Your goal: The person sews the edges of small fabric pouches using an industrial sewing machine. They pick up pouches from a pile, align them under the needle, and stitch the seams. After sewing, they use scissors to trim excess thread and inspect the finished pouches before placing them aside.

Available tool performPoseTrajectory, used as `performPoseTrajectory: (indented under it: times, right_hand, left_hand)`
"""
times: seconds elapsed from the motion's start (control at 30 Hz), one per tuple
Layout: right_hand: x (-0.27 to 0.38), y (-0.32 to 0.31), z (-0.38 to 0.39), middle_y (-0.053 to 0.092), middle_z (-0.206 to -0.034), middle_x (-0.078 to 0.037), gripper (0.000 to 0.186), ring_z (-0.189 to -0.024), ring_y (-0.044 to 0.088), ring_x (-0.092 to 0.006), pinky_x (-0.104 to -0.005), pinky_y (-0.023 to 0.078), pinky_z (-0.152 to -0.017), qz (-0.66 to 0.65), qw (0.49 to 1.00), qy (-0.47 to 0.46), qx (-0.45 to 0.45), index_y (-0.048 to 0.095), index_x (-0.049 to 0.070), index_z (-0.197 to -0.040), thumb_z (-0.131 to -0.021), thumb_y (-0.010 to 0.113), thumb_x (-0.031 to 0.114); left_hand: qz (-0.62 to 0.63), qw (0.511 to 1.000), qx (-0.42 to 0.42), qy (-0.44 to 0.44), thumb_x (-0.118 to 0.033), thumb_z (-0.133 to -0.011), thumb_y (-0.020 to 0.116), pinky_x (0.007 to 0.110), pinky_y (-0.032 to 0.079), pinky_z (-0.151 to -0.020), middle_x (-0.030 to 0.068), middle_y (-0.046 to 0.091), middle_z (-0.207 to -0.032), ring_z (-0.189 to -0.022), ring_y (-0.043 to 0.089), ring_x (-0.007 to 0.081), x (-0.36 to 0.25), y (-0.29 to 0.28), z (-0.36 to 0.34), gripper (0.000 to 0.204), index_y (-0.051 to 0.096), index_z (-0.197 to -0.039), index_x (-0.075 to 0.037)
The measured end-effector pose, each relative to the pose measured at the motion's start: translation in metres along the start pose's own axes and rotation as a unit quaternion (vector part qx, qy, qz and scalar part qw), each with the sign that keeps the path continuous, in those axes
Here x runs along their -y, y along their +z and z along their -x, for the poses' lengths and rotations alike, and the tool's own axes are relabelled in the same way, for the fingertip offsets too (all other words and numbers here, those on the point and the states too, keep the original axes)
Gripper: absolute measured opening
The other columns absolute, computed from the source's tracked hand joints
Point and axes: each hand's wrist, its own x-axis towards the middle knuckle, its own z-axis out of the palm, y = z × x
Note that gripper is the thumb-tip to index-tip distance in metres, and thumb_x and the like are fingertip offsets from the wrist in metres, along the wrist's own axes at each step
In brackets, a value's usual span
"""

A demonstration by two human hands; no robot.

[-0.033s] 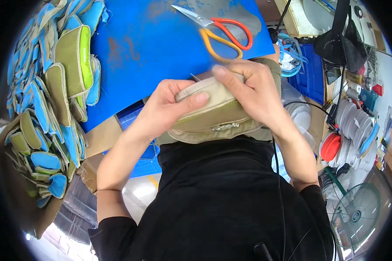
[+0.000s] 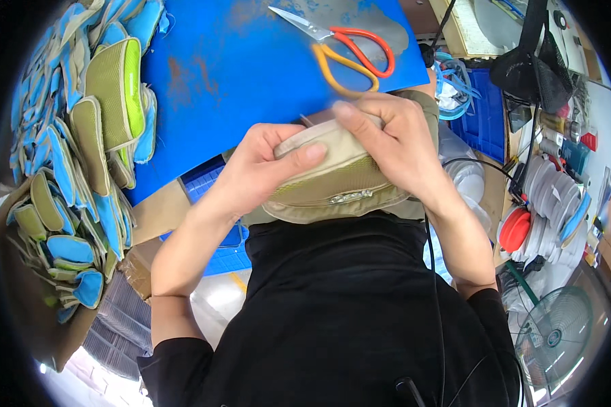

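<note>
A beige fabric pouch (image 2: 332, 186) with a mesh panel and a zipper lies across my waist, at the near edge of the blue work surface (image 2: 231, 102). My left hand (image 2: 268, 163) grips its upper rim, thumb on top and fingers curled behind. On the other side of that rim, my right hand (image 2: 397, 139) pinches the fabric, its thumb pointing inward. The far side of the pouch and most fingertips are hidden. Just beyond my hands rest scissors (image 2: 324, 34) with one red and one orange handle loop, blades pointing far left.
Khaki, blue and lime fabric pieces (image 2: 112, 95) are heaped at the left, some in a cardboard box (image 2: 81, 332). To the right are a blue crate (image 2: 482, 115), stacked white rolls (image 2: 546, 190), a red roll (image 2: 514, 229) and a fan (image 2: 553, 339). A black cable runs down my front.
</note>
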Motion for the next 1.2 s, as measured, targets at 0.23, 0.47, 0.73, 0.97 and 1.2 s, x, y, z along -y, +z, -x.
performPoseTrajectory:
  times: [0.23, 0.47, 0.73, 0.97, 1.2]
  right_hand:
    - [0.002, 0.000, 0.001, 0.057, -0.062, -0.015, 0.041, -0.053, 0.052, -0.0238, -0.0379, 0.039, -0.054, -0.037, 0.999, 0.007, 0.000, 0.066, -0.003, -0.075, -0.099, 0.065, 0.030]
    - [-0.024, -0.008, 0.001, 0.061, -0.063, -0.006, 0.041, -0.059, 0.053, -0.0113, -0.0315, 0.041, -0.057, -0.083, 0.995, 0.051, -0.032, 0.069, -0.001, -0.078, -0.101, 0.062, 0.032]
    - [-0.065, -0.017, 0.007, 0.071, -0.084, -0.002, 0.037, -0.072, 0.062, -0.0060, -0.0230, 0.047, -0.068, -0.310, 0.938, 0.138, -0.076, 0.071, 0.005, -0.090, -0.106, 0.055, 0.034]
    - [-0.085, -0.007, 0.008, 0.074, -0.095, -0.007, 0.041, -0.082, 0.068, -0.0114, -0.0262, 0.052, -0.076, -0.328, 0.925, 0.160, -0.102, 0.071, 0.003, -0.099, -0.107, 0.051, 0.037]
    - [-0.072, 0.000, 0.007, 0.073, -0.090, -0.005, 0.040, -0.078, 0.064, -0.0088, -0.0257, 0.050, -0.072, -0.346, 0.916, 0.169, -0.109, 0.073, 0.002, -0.095, -0.107, 0.053, 0.035]
  left_hand:
    - [-0.010, 1.000, 0.011, 0.002, -0.027, -0.098, 0.070, 0.023, 0.054, -0.074, 0.0062, 0.073, -0.095, -0.083, 0.067, 0.0081, -0.001, 0.002, 0.001, 0.036, 0.069, -0.113, 0.005]
    - [0.120, 0.993, 0.014, 0.001, -0.029, -0.099, 0.069, 0.022, 0.050, -0.070, -0.0001, 0.070, -0.089, -0.078, 0.061, 0.0036, 0.003, -0.011, 0.000, 0.029, 0.070, -0.103, 0.000]
    - [0.206, 0.974, -0.020, 0.096, -0.024, -0.101, 0.064, 0.021, 0.047, -0.068, -0.0035, 0.068, -0.088, -0.079, 0.059, 0.0010, 0.008, -0.008, 0.003, 0.019, 0.069, -0.098, -0.005]
    - [0.238, 0.960, -0.051, 0.136, -0.022, -0.104, 0.059, 0.021, 0.050, -0.069, -0.0009, 0.069, -0.087, -0.077, 0.061, 0.0025, 0.011, 0.019, -0.005, 0.022, 0.068, -0.096, -0.004]
    - [0.238, 0.959, -0.031, 0.154, -0.022, -0.104, 0.059, 0.021, 0.050, -0.069, -0.0014, 0.069, -0.087, -0.077, 0.060, 0.0019, 0.009, 0.019, -0.007, 0.021, 0.068, -0.096, -0.004]
